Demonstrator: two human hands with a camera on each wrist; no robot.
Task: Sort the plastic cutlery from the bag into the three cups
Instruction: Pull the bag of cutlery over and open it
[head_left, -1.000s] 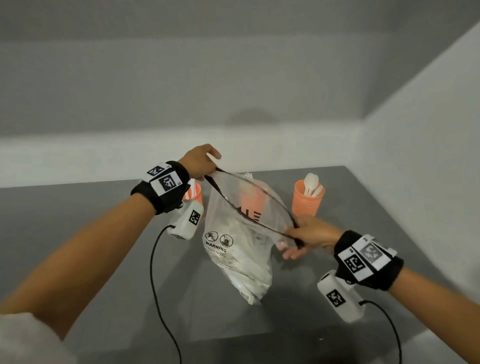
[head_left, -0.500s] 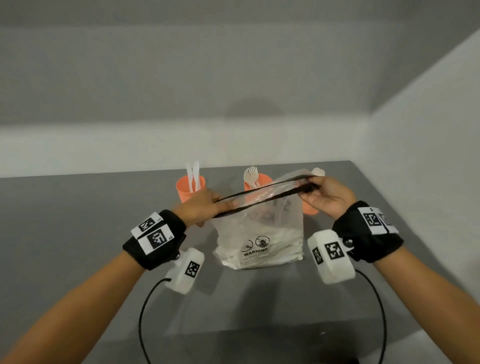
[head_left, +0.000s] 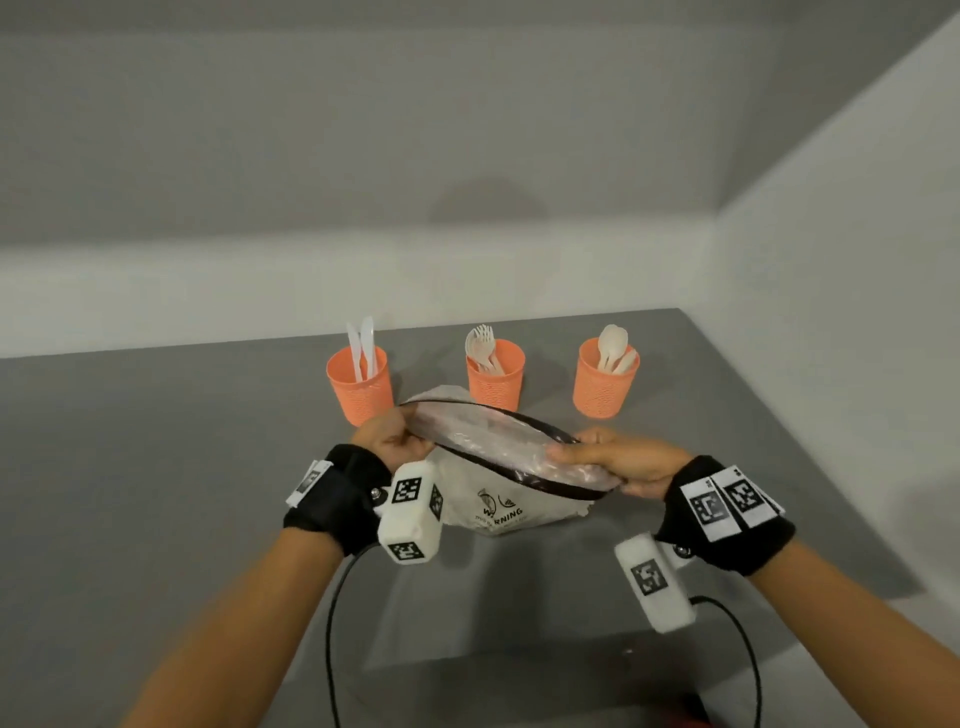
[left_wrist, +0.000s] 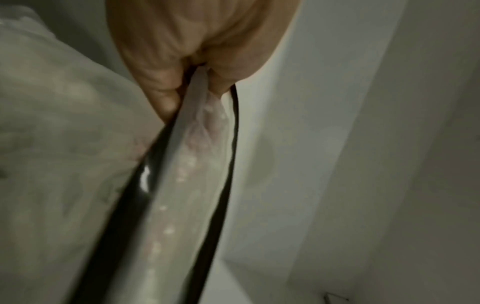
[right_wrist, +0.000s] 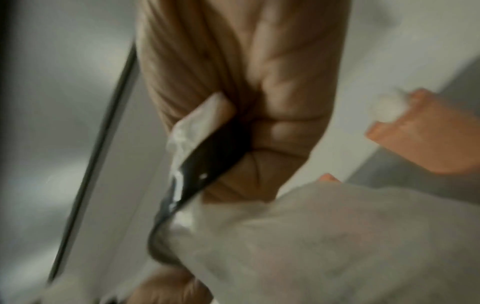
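A clear plastic bag (head_left: 498, 512) with a black zip rim and a printed warning rests on the grey table, white cutlery faintly showing inside. My left hand (head_left: 395, 439) pinches the rim's left end (left_wrist: 200, 86); my right hand (head_left: 618, 460) pinches its right end (right_wrist: 207, 139). The mouth is stretched between them. Behind the bag stand three orange cups: the left cup (head_left: 359, 387) holds knives, the middle cup (head_left: 496, 382) holds forks, the right cup (head_left: 605, 379) holds spoons.
The grey table (head_left: 156, 467) ends at a pale wall behind the cups and another wall on the right. Black cables (head_left: 332, 623) trail from the wrist cameras toward the near edge. An orange cup (right_wrist: 428, 133) shows blurred in the right wrist view.
The bag swung from hanging upright to lying level in front of the cups. Both hands came nearer to me and lower, still pinching the rim; all three cups now show.
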